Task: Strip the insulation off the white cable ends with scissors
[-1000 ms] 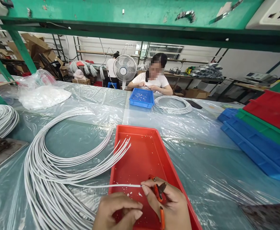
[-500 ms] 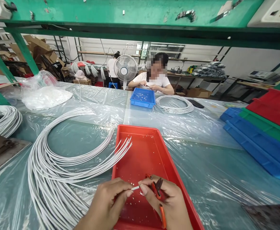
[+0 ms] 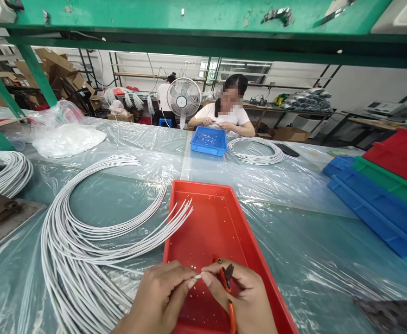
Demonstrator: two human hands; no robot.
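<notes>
Over the red tray (image 3: 206, 232), my left hand (image 3: 163, 292) pinches a thin white cable (image 3: 198, 276) close to its end. My right hand (image 3: 250, 297) has thumb and index finger closed on the tip of that same cable. Tucked in the right palm are small cutters (image 3: 232, 311) with orange handles and dark jaws, pointing up and away from the cable. Left of my hands lies a large looped bundle of white cables (image 3: 62, 232); several of its ends hang over the tray's left rim. Small white bits are scattered on the tray floor.
Stacked red, green and blue trays (image 3: 380, 185) stand at the right. Across the table a person (image 3: 238, 116) works behind a blue tray (image 3: 208, 150) and a cable coil (image 3: 255, 160). A green shelf beam (image 3: 203, 18) crosses overhead. More coiled cables (image 3: 5, 176) lie at far left.
My fingertips have come closer together, so less cable shows between them. The cutters have shifted slightly in my right hand. The view has moved a little.
</notes>
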